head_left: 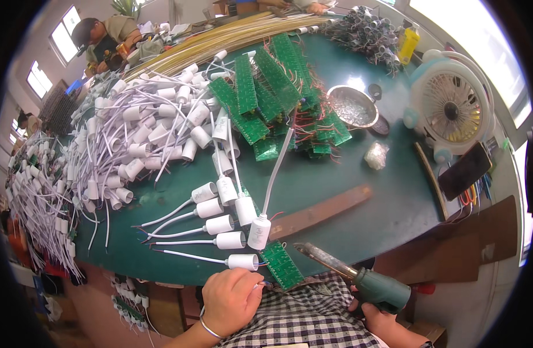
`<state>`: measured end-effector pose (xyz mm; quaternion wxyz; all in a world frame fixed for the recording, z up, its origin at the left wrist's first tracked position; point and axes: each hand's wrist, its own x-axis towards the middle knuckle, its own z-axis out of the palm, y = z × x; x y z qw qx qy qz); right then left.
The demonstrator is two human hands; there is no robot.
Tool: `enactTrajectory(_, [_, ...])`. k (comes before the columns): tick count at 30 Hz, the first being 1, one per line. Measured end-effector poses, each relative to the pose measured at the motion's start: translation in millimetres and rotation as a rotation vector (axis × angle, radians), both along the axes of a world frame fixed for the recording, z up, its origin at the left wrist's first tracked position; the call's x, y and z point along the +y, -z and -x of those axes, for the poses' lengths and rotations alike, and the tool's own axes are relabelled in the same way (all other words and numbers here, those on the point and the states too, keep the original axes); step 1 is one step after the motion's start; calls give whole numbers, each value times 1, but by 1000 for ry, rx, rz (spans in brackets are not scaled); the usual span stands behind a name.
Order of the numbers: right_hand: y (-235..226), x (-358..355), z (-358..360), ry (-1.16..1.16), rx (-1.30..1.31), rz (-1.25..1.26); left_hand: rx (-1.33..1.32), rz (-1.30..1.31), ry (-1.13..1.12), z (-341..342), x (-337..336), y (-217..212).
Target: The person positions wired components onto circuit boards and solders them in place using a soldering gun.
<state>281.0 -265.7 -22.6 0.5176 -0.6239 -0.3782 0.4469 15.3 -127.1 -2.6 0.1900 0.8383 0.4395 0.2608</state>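
My left hand [232, 298] is closed in a pinch at the table's near edge, gripping a thin wire beside a small green circuit board [281, 265]. Just above its knuckles lies a white plastic cap [242, 262] with a white cable, thin coloured wires running from its mouth toward the board. In my right hand [381, 322] is a soldering iron [382, 289] with a dark green handle. Its metal tip [304, 249] points left, apart from the board. More white caps [219, 224] lie in a row beyond my left hand, and another [259, 232] stands against the board's far end.
A big heap of white caps with cables [142, 130] covers the left. Stacked circuit boards [269, 95] sit mid-table beside a round metal dish [353, 107]. On the right are a white fan [450, 110] and a phone [464, 171]. A brown bar [321, 213] lies ahead. Another person [113, 43] works far left.
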Motion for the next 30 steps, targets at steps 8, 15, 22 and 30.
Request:
enactTrajectory(8, [-3,5,-26,-277,-258,26,55,-42,-88,-9,-1,4])
enactTrajectory(15, [-8,7,-21,-381,-497,-118,73,-123,-145,-20,7,9])
enactTrajectory(22, [-6,12,-18,-403,-528,-210,53,-82,-160,-24,9,9])
enactTrajectory(30, [-4,12,-16,-459,-641,-232,75,-67,-155,-26,11,11])
